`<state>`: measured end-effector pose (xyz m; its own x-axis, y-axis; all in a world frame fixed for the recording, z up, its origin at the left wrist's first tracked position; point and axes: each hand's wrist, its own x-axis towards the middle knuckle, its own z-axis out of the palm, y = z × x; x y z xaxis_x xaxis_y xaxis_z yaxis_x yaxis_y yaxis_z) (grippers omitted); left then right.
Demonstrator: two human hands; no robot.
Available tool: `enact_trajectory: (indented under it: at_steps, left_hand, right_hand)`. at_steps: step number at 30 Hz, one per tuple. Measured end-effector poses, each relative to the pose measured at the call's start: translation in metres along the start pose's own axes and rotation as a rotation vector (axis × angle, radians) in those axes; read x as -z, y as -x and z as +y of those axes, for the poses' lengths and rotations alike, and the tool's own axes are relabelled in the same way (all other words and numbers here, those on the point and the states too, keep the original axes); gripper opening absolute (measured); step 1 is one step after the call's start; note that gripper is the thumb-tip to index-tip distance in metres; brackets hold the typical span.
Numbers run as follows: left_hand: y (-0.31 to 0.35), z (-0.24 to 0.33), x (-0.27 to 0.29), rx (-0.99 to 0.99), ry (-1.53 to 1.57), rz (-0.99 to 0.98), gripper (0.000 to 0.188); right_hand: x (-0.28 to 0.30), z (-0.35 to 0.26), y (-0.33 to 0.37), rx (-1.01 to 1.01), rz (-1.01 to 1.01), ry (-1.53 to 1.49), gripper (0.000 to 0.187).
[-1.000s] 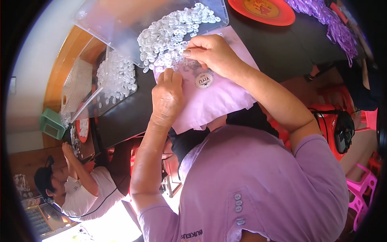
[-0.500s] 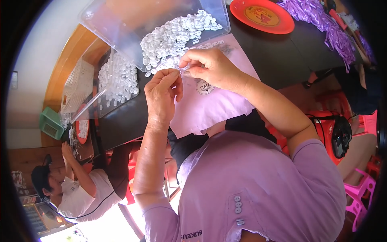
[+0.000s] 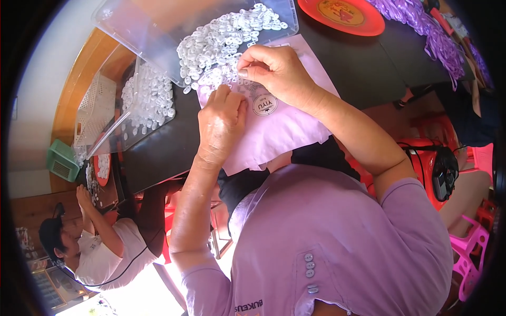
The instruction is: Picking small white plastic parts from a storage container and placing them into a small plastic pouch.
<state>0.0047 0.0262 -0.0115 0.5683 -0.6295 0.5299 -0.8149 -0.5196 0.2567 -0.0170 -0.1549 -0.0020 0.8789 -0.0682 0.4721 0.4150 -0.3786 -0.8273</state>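
Observation:
A pink cloth bag (image 3: 284, 126) with a round printed mark lies on the dark table edge and over my lap. My left hand (image 3: 221, 121) rests over its left side, fingers curled and closed; anything inside them is hidden. Just above, my right hand (image 3: 276, 68) holds thumb and index finger pinched by the small white pieces, and what they grip is too small to make out. Those white oval plastic pieces (image 3: 211, 47), each with two holes, spill from a clear plastic bin (image 3: 142, 31) onto the cloth's far edge.
At far right are a red plate (image 3: 342, 18) and a heap of purple ribbons (image 3: 421, 31). More white pieces (image 3: 150, 100) fill a second clear bin at left. Beyond are a green basket (image 3: 64, 160) and a co-worker (image 3: 105, 237). Pink stools (image 3: 469, 253) stand at right.
My hands, which were close together over the cloth, are now apart. The left hand has come down and turned knuckles up; the right has shifted slightly upward, still pinched.

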Motion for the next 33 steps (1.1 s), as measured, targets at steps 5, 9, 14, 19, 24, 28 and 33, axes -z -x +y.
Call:
enact_trajectory:
  at_steps: [5,9,14,19,24,28,33]
  left_hand:
    - [-0.01,0.002,0.0,-0.199,-0.245,-0.11,0.009]
    - [-0.019,-0.004,-0.005,-0.249,-0.263,-0.14,0.014]
    - [-0.016,-0.008,-0.001,-0.134,-0.118,-0.14,0.011]
    - [-0.026,0.001,0.026,0.671,0.835,-0.056,0.009]
    - [-0.035,0.005,0.037,0.829,1.206,-0.066,0.009]
    - [-0.036,0.003,0.032,0.917,1.392,-0.053,0.012]
    - [-0.043,-0.001,0.024,0.832,1.236,-0.079,0.015]
  right_hand:
    - [-0.001,0.002,0.0,0.036,0.029,0.012,0.007]
    - [0.001,0.0,0.0,0.029,0.029,-0.006,0.007]
    - [0.003,0.001,-0.001,0.027,0.059,0.017,0.007]
    - [0.0,0.001,-0.001,0.201,-0.002,0.069,0.014]
    - [-0.002,0.002,-0.004,0.319,-0.051,-0.087,0.018]
    - [0.001,0.0,-0.004,0.213,-0.093,-0.159,0.013]
    - [0.005,0.0,-0.003,-0.026,-0.03,-0.304,0.003]
